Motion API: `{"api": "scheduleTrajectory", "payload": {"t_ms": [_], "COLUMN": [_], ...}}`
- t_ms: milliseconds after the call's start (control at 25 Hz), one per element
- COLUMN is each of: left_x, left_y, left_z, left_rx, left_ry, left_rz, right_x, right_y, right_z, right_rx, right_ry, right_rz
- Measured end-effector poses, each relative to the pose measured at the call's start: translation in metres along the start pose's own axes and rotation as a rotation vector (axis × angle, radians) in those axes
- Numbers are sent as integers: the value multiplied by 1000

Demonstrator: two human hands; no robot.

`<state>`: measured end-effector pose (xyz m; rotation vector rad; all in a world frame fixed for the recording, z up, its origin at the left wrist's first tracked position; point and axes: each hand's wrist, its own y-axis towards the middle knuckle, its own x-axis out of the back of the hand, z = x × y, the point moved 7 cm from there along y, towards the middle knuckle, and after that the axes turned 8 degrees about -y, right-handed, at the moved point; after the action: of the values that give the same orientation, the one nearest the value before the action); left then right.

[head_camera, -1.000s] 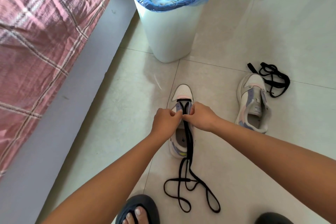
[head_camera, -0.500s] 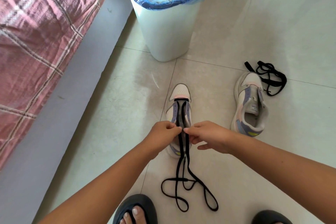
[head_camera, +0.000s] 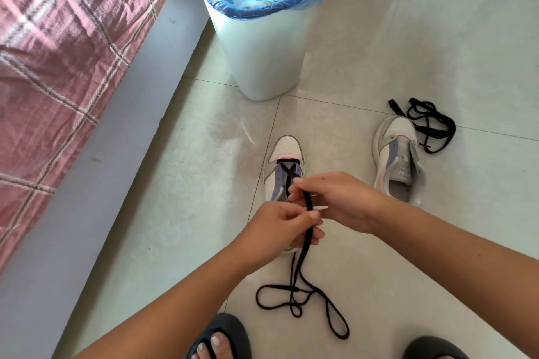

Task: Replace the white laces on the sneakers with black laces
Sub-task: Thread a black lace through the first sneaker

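Both hands are shown over the near sneaker [head_camera: 284, 151] on the floor [head_camera: 180, 213]: the black lace [head_camera: 307, 230] is pinched by the left hand [head_camera: 284, 230] and also gripped by the right hand [head_camera: 335, 198]. Only the lowest eyelets are seen crossed. The second sneaker [head_camera: 398, 160] is left unlaced, with a spare black lace [head_camera: 428, 125] lying beside its toe.

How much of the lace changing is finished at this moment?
Done: neither sneaker shows a white lace. In hand: the left hand and right hand hold the black lace, threaded only through the lowest eyelets of the near sneaker. Left: its upper eyelets, then the unlaced far sneaker beside the second black lace.
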<state>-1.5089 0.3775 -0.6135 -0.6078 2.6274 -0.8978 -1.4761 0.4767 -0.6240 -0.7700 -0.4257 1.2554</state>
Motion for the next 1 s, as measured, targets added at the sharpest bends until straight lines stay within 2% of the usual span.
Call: {"api": "scheduleTrajectory", "payload": {"t_ms": [40, 160, 200, 280, 360, 400, 480, 520, 600, 680, 720, 800, 1000], "left_x": [5, 42, 42, 22, 5, 3, 17, 26, 41, 52, 57, 70, 93], "left_y": [0, 7, 13, 34, 53, 60, 69, 73, 77, 79, 80, 80, 80], "left_z": [-5, -42, -56, -69, -75, -79, -84, -85, -84, -83, -84, -86, -79], "left_rx": [-29, -312, -437, -624, -669, -674, -655, -623, -534, -458, -439, -408, -347], "left_ry": [123, 667, 821, 1010, 1101, 1127, 1101, 1048, 959, 865, 797, 673, 460], "left_rz": [-31, -372, -380, -202, -148, -188, -294, -314, -279, -260, -281, -362, -515], "right_x": [7, 26, 29, 34, 45, 58, 80, 88, 96, 106, 117, 145, 228], "right_y": [-1, -7, -9, -13, -16, -18, -22, -29, -44, -61, -66, -67, -61], "right_z": [5, 15, 17, 24, 36, 42, 48, 49, 48, 43, 39, 33, 10], "right_rx": [7, 26, 36, 89, 195, 255, 286, 306, 496, 733, 783, 696, 272], "right_ry": [64, 37, -29, -156, -427, -693, -1285, -1469, -1626, -1668, -1664, -1625, -1409], "right_rz": [-21, 9, 31, 47, -83, -223, -506, -623, -737, -816, -863, -917, -1117]}}
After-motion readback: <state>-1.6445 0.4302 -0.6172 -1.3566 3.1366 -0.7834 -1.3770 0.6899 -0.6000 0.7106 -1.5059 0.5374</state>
